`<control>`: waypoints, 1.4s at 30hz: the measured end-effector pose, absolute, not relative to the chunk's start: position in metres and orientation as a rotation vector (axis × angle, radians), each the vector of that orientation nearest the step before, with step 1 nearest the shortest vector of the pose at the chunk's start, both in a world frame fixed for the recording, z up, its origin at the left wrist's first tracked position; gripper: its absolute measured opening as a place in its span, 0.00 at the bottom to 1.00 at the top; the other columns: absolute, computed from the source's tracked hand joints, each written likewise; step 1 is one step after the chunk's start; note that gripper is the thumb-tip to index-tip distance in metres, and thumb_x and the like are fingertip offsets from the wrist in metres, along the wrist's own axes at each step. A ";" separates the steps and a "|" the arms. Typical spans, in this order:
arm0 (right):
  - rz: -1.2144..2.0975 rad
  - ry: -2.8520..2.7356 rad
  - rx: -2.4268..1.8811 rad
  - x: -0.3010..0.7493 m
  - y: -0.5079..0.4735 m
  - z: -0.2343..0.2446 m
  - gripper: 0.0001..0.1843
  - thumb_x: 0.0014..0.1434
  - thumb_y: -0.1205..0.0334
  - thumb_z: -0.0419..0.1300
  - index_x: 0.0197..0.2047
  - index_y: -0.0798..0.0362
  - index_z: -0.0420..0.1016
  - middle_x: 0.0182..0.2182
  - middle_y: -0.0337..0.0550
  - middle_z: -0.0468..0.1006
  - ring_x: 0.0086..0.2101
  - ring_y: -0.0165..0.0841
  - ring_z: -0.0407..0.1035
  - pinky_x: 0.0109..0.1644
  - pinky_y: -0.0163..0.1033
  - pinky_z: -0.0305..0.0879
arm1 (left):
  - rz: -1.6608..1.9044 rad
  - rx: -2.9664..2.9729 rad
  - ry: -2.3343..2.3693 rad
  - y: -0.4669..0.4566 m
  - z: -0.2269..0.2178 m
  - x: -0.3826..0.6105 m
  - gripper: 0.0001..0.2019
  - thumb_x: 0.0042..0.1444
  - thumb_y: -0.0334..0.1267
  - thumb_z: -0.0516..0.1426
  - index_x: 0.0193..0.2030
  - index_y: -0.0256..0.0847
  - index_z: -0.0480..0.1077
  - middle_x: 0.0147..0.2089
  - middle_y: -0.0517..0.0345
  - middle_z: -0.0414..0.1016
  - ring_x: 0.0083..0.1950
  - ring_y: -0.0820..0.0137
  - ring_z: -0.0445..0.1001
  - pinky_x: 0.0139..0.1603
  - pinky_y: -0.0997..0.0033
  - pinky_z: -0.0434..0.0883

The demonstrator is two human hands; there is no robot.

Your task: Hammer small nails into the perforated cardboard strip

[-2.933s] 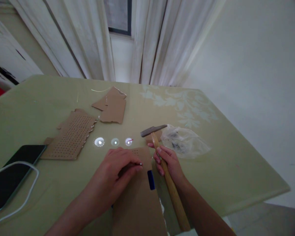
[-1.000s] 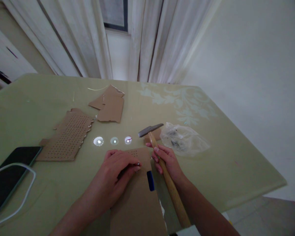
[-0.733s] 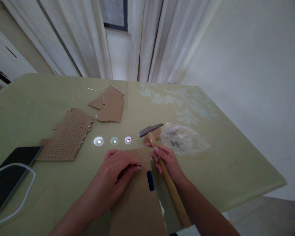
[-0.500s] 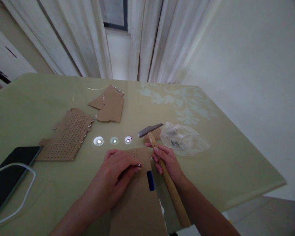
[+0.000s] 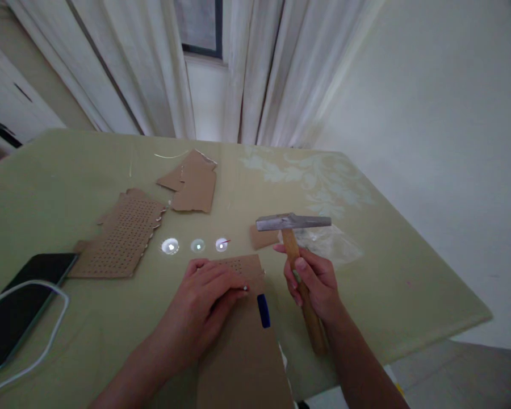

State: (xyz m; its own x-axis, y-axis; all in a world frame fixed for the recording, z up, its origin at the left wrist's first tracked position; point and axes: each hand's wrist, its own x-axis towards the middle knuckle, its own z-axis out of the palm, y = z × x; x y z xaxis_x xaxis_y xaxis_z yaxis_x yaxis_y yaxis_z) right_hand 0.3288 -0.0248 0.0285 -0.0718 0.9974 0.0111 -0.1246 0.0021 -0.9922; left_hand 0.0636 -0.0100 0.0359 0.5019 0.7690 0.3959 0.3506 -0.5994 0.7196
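Observation:
My left hand [image 5: 210,298] rests on a long cardboard piece [image 5: 247,352], thumb and forefinger pinched round a nail [image 5: 245,288]. Only its small shiny head shows; the shank is hidden by the fingers. Beyond the fingertips, near the cardboard's far end, are rows of small holes. My right hand [image 5: 313,278] is wrapped round the wooden handle of a hammer [image 5: 296,221]. Its steel head is raised to the right of the cardboard, roughly level. A blue strip [image 5: 263,311] sits at the cardboard's right edge.
A clear plastic bag [image 5: 336,247] lies behind the hammer, beside a small cardboard scrap [image 5: 262,237]. To the left are a hole-covered cardboard piece [image 5: 123,238], torn cardboard [image 5: 198,187], and a black phone [image 5: 21,307] with a white cable [image 5: 53,335] across it.
My right hand has lifted the hammer and moved it right, turning its head level and partly covering the plastic bag. My left hand keeps its pinch in nearly the same place.

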 end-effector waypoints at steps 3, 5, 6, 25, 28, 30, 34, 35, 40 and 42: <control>1.368 -1.300 -1.152 0.343 -0.036 0.044 0.26 0.77 0.42 0.63 0.62 0.54 0.84 0.24 0.31 0.68 0.15 0.22 0.58 0.17 0.29 0.53 | 0.987 2.184 0.908 -0.009 0.036 0.064 0.08 0.75 0.29 0.59 0.46 0.48 0.76 0.44 0.66 0.86 0.45 0.67 0.81 0.54 0.62 0.63; 1.408 -1.474 -1.199 0.351 -0.046 0.061 0.26 0.79 0.42 0.59 0.62 0.55 0.83 0.22 0.30 0.66 0.16 0.23 0.58 0.19 0.29 0.53 | 1.001 2.186 0.904 -0.009 0.035 0.064 0.09 0.74 0.28 0.59 0.47 0.48 0.76 0.44 0.66 0.86 0.45 0.67 0.81 0.54 0.62 0.63; 1.423 -1.572 -1.246 0.354 -0.050 0.072 0.25 0.80 0.43 0.58 0.60 0.55 0.83 0.21 0.29 0.65 0.17 0.23 0.58 0.20 0.29 0.53 | 1.007 2.186 0.900 -0.009 0.034 0.064 0.09 0.74 0.28 0.59 0.47 0.48 0.77 0.45 0.66 0.87 0.45 0.66 0.81 0.54 0.62 0.64; 1.171 -2.091 -1.550 0.340 -0.067 0.149 0.22 0.82 0.45 0.53 0.44 0.50 0.79 0.20 0.30 0.67 0.23 0.30 0.63 0.32 0.36 0.59 | 0.959 2.212 0.950 -0.008 0.028 0.068 0.08 0.73 0.29 0.62 0.44 0.48 0.80 0.44 0.63 0.88 0.46 0.62 0.82 0.55 0.58 0.62; 1.059 -2.201 -1.542 0.342 -0.074 0.153 0.21 0.82 0.47 0.55 0.43 0.49 0.80 0.28 0.36 0.77 0.30 0.32 0.71 0.38 0.36 0.64 | 0.929 2.222 0.964 -0.008 0.028 0.069 0.09 0.72 0.28 0.61 0.44 0.47 0.80 0.45 0.62 0.88 0.48 0.61 0.82 0.55 0.58 0.61; 0.986 -2.228 -1.526 0.344 -0.078 0.155 0.19 0.81 0.47 0.55 0.45 0.48 0.82 0.31 0.38 0.79 0.31 0.34 0.72 0.39 0.37 0.66 | 0.939 2.223 0.963 -0.008 0.028 0.070 0.09 0.73 0.29 0.61 0.45 0.48 0.81 0.45 0.62 0.88 0.48 0.62 0.82 0.56 0.57 0.61; 0.918 -2.221 -1.529 0.343 -0.080 0.152 0.19 0.81 0.49 0.55 0.47 0.49 0.83 0.30 0.39 0.81 0.30 0.34 0.72 0.39 0.37 0.66 | 0.932 2.218 0.969 -0.009 0.028 0.071 0.09 0.73 0.30 0.61 0.44 0.47 0.81 0.43 0.62 0.87 0.46 0.62 0.81 0.54 0.57 0.61; 0.934 -2.227 -1.533 0.342 -0.080 0.151 0.20 0.81 0.49 0.55 0.46 0.50 0.83 0.30 0.39 0.81 0.30 0.33 0.72 0.38 0.36 0.66 | 0.918 2.219 0.972 -0.009 0.028 0.071 0.09 0.73 0.30 0.61 0.43 0.47 0.81 0.43 0.61 0.87 0.46 0.62 0.81 0.54 0.57 0.61; 1.063 -2.151 -1.524 0.344 -0.079 0.145 0.21 0.82 0.47 0.54 0.46 0.51 0.82 0.21 0.31 0.70 0.24 0.30 0.65 0.33 0.35 0.62 | 0.920 2.204 0.961 -0.009 0.027 0.070 0.08 0.73 0.31 0.62 0.44 0.47 0.81 0.44 0.62 0.87 0.47 0.62 0.81 0.55 0.57 0.61; 1.053 -2.110 -1.542 0.345 -0.081 0.144 0.22 0.82 0.47 0.53 0.47 0.51 0.82 0.18 0.30 0.66 0.22 0.30 0.63 0.31 0.35 0.60 | 0.939 2.198 0.958 -0.008 0.027 0.070 0.08 0.74 0.32 0.62 0.44 0.48 0.81 0.44 0.63 0.87 0.47 0.63 0.81 0.55 0.57 0.61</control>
